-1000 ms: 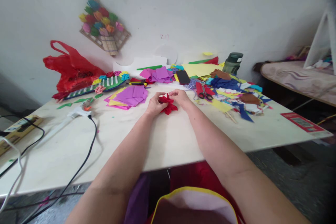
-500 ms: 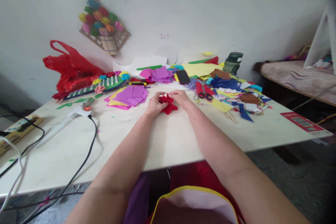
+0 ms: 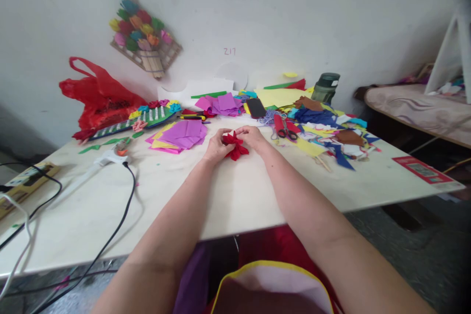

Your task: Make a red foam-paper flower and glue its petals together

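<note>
Both my hands meet at the middle of the pale table (image 3: 239, 196) around a small red folded paper flower (image 3: 235, 147). My left hand (image 3: 216, 145) pinches its left side with curled fingers. My right hand (image 3: 253, 137) grips its top right, fingers closed on the petals. The flower rests low, close to the tabletop. A stack of purple and yellow paper sheets (image 3: 180, 135) lies just left of my left hand. Red-handled scissors (image 3: 286, 126) lie just right of my right hand.
A red plastic bag (image 3: 99, 98), a green woven board with paper flowers (image 3: 140, 118), a glue gun (image 3: 110, 156) with black cable, a phone (image 3: 256, 107), a dark bottle (image 3: 326, 87) and a heap of coloured scraps (image 3: 331, 132) crowd the table's far side. A bed (image 3: 423, 108) stands right.
</note>
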`<state>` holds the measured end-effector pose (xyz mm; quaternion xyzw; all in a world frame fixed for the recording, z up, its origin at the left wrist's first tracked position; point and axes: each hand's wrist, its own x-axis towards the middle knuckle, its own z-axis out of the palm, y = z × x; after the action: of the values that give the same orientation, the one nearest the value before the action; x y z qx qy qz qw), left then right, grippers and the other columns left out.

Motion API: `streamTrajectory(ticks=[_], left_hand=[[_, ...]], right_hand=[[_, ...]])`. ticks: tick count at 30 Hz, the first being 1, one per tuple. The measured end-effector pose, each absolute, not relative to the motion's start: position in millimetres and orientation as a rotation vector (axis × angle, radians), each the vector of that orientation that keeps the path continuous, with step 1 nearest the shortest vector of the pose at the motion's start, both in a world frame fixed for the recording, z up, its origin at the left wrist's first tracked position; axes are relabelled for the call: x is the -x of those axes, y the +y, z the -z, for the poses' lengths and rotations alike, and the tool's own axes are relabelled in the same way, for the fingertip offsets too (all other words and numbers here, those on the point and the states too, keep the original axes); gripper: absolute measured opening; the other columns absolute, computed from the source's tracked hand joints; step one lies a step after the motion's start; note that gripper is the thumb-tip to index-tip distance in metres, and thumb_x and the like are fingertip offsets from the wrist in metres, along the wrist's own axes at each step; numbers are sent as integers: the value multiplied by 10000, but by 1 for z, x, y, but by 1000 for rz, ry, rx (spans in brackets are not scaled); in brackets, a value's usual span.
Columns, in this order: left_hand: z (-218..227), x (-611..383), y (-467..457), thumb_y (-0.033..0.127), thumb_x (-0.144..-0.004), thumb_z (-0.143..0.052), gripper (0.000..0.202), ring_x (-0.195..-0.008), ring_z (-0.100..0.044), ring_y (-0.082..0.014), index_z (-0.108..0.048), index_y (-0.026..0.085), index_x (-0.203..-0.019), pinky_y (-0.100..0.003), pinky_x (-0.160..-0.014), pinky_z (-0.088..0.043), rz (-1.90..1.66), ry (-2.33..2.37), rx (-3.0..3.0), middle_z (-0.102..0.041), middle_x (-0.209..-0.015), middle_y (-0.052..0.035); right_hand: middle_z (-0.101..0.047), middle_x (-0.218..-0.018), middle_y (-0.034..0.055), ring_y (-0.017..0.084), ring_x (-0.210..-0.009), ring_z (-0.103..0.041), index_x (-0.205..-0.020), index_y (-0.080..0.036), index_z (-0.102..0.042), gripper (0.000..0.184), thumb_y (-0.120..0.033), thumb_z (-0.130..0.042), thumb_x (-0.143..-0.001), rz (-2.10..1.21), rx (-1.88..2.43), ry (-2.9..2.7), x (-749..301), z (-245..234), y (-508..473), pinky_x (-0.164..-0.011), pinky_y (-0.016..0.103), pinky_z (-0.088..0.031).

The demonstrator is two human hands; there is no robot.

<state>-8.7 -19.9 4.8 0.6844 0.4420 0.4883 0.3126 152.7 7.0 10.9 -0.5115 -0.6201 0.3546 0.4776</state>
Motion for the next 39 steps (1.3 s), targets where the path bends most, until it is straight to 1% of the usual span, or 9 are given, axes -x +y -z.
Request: streamTrajectory(ticks=[5,11,17,20,24,26,35,39], left_hand=[[-5,8,-20,215,-572,-688,519,-565,-537,-121,-597,156,-1079,-263,-598,-431,-1280,1156,-1807,-618,-639,40],[-5,8,-20,205,-562,-691,522,-561,-547,-122,-599,164,-1074,-261,-598,-433,-1289,1160,-1795,-619,-631,48],[-5,8,-21,199,-559,-684,528,-555,-537,-118,-595,166,-1078,-255,-592,-432,-1292,1150,-1787,-617,-628,50],[-5,9,-21,196,-555,-686,528,-553,-536,-117,-592,172,-1075,-250,-589,-431,-1291,1142,-1785,-614,-627,53],[-5,8,-21,199,-562,-683,536,-563,-539,-118,-587,164,-1089,-253,-596,-437,-1278,1152,-1789,-619,-644,45],[-6,8,-22,200,-565,-683,538,-573,-547,-120,-585,163,-1093,-253,-596,-440,-1273,1148,-1782,-622,-654,41],[-6,9,-22,205,-571,-697,543,-569,-539,-120,-583,162,-1100,-249,-587,-435,-1263,1157,-1785,-613,-646,43],[-7,8,-23,210,-579,-689,539,-564,-531,-118,-586,159,-1106,-246,-580,-430,-1256,1148,-1819,-605,-638,45]], right_hand=[[-688,-704,-4,114,-644,-592,-729,-174,-699,158,-90,-600,-638,-859,1283,-1494,-150,-12,6,-711,252,-506],[-693,-711,-10,117,-691,-607,-672,-173,-686,142,-87,-583,-627,-851,1252,-1508,-150,-11,7,-745,245,-500],[-679,-669,-8,153,-740,-627,-598,-178,-689,77,-189,-625,-640,-869,1208,-1542,-152,-12,6,-771,266,-500],[-700,-720,4,166,-789,-643,-581,-179,-687,85,-193,-625,-637,-862,1205,-1538,-152,-13,5,-799,276,-503],[-730,-859,25,179,-863,-658,-622,-177,-713,87,-209,-632,-633,-855,1194,-1514,-153,-14,5,-849,296,-506],[-732,-890,30,182,-879,-659,-624,-177,-717,85,-206,-637,-628,-857,1197,-1516,-153,-13,5,-861,300,-507],[-718,-887,37,183,-883,-658,-572,-177,-703,109,-152,-608,-620,-806,1211,-1544,-153,-11,8,-890,315,-507],[-720,-896,27,172,-872,-657,-593,-182,-707,104,-149,-613,-625,-794,1226,-1556,-152,-11,8,-872,300,-510]])
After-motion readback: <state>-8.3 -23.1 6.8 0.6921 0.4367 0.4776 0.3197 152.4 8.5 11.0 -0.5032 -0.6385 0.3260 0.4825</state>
